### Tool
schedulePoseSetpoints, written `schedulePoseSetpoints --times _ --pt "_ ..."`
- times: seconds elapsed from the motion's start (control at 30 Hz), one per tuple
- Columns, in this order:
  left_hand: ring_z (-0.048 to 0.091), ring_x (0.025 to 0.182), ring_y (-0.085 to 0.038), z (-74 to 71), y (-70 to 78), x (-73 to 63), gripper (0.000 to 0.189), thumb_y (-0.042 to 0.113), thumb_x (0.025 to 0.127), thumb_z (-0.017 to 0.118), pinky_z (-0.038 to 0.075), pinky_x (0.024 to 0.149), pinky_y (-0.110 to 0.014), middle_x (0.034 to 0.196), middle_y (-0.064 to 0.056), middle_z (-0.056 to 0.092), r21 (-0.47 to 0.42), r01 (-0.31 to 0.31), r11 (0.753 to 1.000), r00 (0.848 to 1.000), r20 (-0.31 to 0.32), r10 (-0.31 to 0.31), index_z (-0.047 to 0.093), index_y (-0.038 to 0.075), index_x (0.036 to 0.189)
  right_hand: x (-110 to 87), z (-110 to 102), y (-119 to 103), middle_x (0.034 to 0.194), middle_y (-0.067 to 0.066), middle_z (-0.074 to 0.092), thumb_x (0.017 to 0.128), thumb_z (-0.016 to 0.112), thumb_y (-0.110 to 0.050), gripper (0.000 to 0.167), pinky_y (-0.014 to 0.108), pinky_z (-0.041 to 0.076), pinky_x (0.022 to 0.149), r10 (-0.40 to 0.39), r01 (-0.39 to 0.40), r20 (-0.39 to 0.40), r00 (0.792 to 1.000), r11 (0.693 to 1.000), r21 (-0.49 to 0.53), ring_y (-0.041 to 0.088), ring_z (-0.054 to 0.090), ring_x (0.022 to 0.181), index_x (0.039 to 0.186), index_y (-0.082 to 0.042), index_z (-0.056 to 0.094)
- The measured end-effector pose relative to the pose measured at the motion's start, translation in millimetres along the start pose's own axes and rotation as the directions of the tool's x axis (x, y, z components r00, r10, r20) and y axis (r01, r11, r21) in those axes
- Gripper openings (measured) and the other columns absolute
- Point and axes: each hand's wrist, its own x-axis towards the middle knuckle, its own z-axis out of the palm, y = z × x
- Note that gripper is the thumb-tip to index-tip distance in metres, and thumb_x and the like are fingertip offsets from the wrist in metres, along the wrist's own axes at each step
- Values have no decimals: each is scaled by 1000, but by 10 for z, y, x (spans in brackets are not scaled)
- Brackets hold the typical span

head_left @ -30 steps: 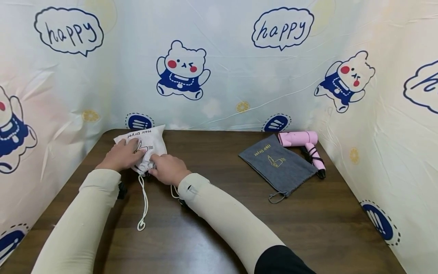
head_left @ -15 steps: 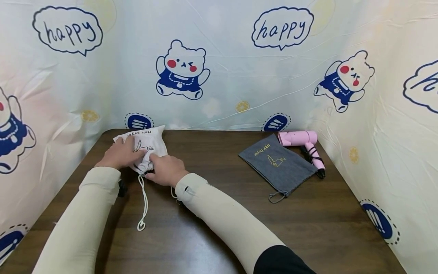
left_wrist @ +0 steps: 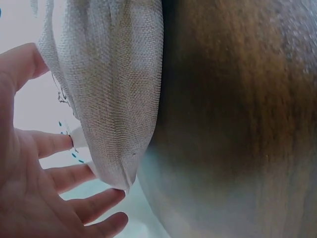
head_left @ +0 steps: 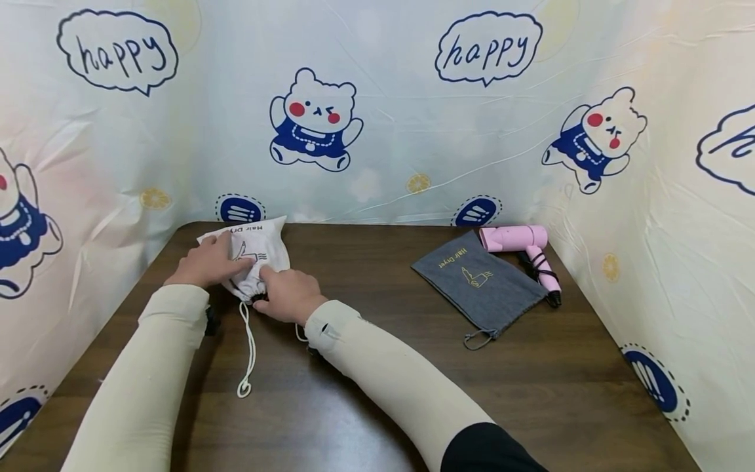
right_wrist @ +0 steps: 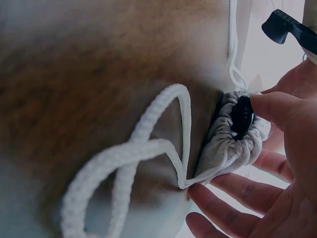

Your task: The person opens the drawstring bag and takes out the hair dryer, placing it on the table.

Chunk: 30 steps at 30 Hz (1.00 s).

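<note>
A white drawstring bag printed with "Hair Dryer" lies at the far left of the table. My left hand rests on its left side with fingers spread; in the left wrist view, fingertips touch the edge of the cloth. At the gathered mouth, my right hand holds the bag, thumb on the rim and fingers along the opposite side. Something black shows inside the puckered opening; the rest of it is hidden. A white cord trails from the mouth toward the near edge, and another cord loop hangs near my right hand.
A grey drawstring bag, also printed "Hair Dryer", lies flat at the right of the brown table. Beside it is a pink hair dryer with its black cord wound round the handle. A printed curtain stands behind and at both sides.
My right hand has shifted very slightly to the left at the bag's mouth. The left hand and the bag stay almost in place; the grey bag and pink hair dryer have not moved.
</note>
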Motion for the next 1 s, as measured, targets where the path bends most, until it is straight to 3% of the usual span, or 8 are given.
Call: schedulePoseSetpoints --times 0.43,0.77,1.0 --pt "43 124 -67 12 155 -34 102 72 91 58 38 91 -79 152 -41 31 4 -10 1000 999 -37 10 27 -1 156 -97 -20 75 99 -7 70 95 65 -62 41 37 52 64 -18 17 -25 1000 1000 -21 15 69 87 119 -31 52" --pt "43 120 -67 -13 280 -71 104 71 89 62 39 91 -78 146 -41 32 11 -1 1000 998 -56 2 31 -5 151 -246 -114 147 102 -5 73 94 67 -60 43 38 52 62 -54 50 -64 996 997 -54 19 70 88 118 -28 53" --pt "43 116 -66 28 346 -123 106 72 88 63 39 90 -78 142 -42 33 19 -9 1000 999 -47 9 32 -8 149 -313 -109 211 91 -5 69 95 66 -60 41 38 53 64 -86 82 -50 995 994 -73 19 69 84 114 -27 53"
